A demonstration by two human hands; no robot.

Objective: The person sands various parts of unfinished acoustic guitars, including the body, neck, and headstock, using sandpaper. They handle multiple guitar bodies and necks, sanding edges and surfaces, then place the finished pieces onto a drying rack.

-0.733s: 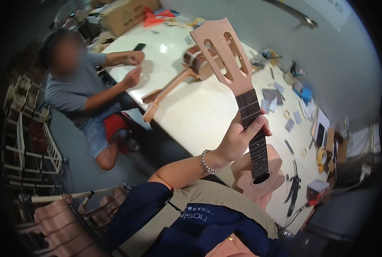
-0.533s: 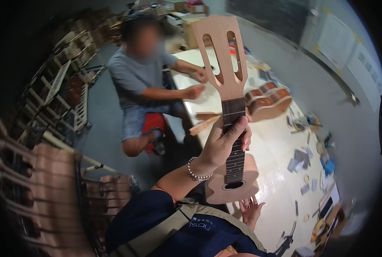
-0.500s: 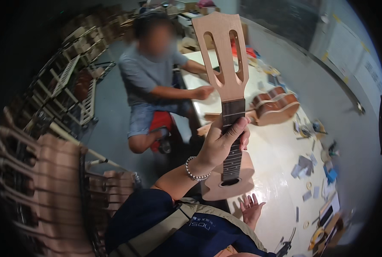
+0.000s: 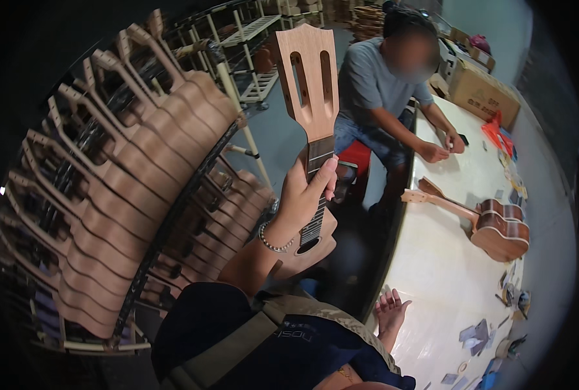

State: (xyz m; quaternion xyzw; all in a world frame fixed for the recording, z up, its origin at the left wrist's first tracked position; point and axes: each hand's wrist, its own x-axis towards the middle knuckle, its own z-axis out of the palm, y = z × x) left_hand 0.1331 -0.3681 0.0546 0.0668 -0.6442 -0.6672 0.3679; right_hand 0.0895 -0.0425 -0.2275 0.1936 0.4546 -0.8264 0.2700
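My left hand [image 4: 300,198] is wrapped round the neck of an unfinished wooden ukulele [image 4: 315,116], thumb lying across the dark fretboard. The instrument stands nearly upright, its slotted headstock at the top. Its pale body, with a round sound hole, hangs lower down, partly hidden by my wrist and beaded bracelet. Over the near edge of the pale worktable [image 4: 426,260], my right hand [image 4: 391,312] is open with fingers spread, holding nothing.
At left, a rack [image 4: 192,188] carries rows of unfinished ukuleles. Two brown ukuleles [image 4: 500,227] lie on the table. Beyond them sits another person [image 4: 374,84], hands over the tabletop. A cardboard box [image 4: 484,91] stands behind; scraps and small tools [image 4: 474,338] lie along the right.
My view has swung left, bringing more of the rack into sight. The ukulele, still in my left hand, now stands beside the rack rather than over the table. My right hand stays open.
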